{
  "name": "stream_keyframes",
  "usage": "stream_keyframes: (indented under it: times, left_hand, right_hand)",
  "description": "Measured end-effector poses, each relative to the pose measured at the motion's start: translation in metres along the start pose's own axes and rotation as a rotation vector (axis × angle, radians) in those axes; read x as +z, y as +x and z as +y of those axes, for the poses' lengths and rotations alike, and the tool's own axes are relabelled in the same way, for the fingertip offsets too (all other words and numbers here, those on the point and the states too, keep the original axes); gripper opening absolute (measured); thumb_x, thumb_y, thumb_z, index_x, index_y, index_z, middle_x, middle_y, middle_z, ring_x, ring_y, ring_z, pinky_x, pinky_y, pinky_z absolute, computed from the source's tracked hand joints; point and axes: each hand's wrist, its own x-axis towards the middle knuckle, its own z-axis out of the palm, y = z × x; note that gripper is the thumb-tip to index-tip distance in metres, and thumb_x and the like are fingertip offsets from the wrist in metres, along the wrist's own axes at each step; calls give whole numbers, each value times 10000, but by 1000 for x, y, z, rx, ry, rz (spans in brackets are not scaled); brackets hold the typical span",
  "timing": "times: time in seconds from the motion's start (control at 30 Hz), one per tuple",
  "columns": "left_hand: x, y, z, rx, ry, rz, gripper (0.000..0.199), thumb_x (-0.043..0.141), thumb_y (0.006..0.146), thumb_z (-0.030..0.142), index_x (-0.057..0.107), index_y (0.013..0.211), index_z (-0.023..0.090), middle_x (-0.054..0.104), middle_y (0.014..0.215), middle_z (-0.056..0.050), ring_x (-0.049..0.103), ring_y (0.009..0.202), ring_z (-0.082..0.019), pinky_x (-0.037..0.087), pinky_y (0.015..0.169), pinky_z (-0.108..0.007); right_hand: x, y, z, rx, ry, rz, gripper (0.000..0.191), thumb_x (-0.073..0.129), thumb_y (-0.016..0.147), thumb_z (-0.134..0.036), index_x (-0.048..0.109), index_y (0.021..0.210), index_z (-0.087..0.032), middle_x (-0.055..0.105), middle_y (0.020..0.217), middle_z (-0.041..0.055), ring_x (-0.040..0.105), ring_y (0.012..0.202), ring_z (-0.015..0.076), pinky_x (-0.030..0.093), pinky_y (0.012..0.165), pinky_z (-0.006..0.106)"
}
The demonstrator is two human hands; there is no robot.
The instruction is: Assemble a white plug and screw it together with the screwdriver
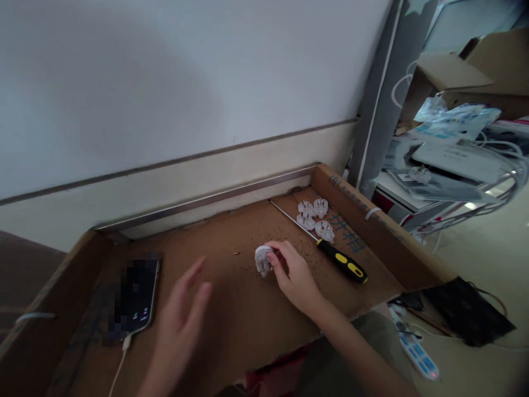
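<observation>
The right hand (294,275) has its grip closed on a small white plastic plug (263,260), fingertips curled over its top and side, and the plug rests on the worktop (231,309) near the middle. The plug looks rounded and moulded, with short stubs on its underside, though they are too blurred to tell apart. The left hand (182,314) hovers just left of it, palm turned inward, fingers spread apart and holding nothing; it is blurred.

The worktop is a flat brown sheet of cardboard, matt and rough, speckled with dark crumbs around the plug. Raised cardboard walls (363,209) border it left and right, and a thin metal strip (206,199) runs along its far edge under a pale, smooth wall.

To the right of the right hand lies a screwdriver (330,251), its thin steel shaft pointing towards the far edge and its black and yellow handle lying nearer the person. Just beyond the shaft sits a tight cluster of four more white plugs (314,217), close to the right cardboard wall. At the left, a dark phone (134,298) lies flat with a white cable (119,364) running off its near end.

The bare cardboard between the phone and the held plug is open, as is the stretch behind the plug up to the metal strip.
</observation>
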Motion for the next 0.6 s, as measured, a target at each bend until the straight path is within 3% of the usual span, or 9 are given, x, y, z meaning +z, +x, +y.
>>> stream_keyframes:
  times: [0.07,0.1,0.2,0.33,0.43,0.5,0.53,0.6]
  left_hand:
    - [34,6,37,76,-140,-219,387,470,884,409,488,1249,283,566,1280,-53,542,1152,-250,436,972,-428]
    - [47,11,49,108,-188,-273,345,455,893,405,516,1200,259,607,1207,-60,579,1088,-232,465,924,-391]
    - [64,20,62,166,-230,-303,255,424,915,375,533,1092,228,653,1032,-49,620,936,-186,480,837,-323]
    - [54,19,51,195,-170,-298,235,421,918,356,521,1084,222,644,1003,-54,618,899,-180,477,813,-313]
    - [43,11,35,134,-92,-207,253,419,917,358,512,1106,218,632,1048,-66,610,943,-198,484,822,-340]
    - [39,6,24,90,-53,-116,271,423,915,354,501,1141,226,617,1080,-67,600,973,-204,484,837,-358]
    - [38,3,19,79,-39,-83,283,424,916,347,495,1165,235,607,1098,-65,592,991,-205,481,848,-365]
    - [37,0,11,78,-18,-56,294,407,924,322,496,1197,262,588,1120,-58,575,1022,-201,474,869,-371]
  right_hand:
    - [1,-1,-2,-26,-18,-43,228,404,934,-311,536,1099,-225,594,986,55,578,909,167,455,814,302]
    - [1,-2,-4,-33,-27,-51,229,404,934,-310,531,1104,-222,592,988,58,580,905,168,456,812,303]
    - [1,-1,-11,-27,-46,-35,250,382,941,-302,508,1133,-207,587,1003,75,581,909,177,460,804,314]
    - [-24,-7,-23,-80,-271,-109,276,428,929,-338,512,1178,-254,597,1059,66,562,979,193,451,854,350]
    - [-64,-29,-13,7,-662,65,436,501,883,-402,458,1287,-243,533,1208,111,498,1124,272,406,933,465]
    - [-89,-52,6,105,-906,165,463,478,875,-446,485,1273,-209,498,1250,158,457,1164,368,390,890,568]
    - [-99,-64,15,116,-934,179,425,450,886,-431,510,1242,-206,510,1230,159,473,1143,374,398,869,574]
    - [-112,-85,30,58,-783,159,372,451,899,-349,499,1241,-210,552,1160,127,543,1060,286,445,869,478]
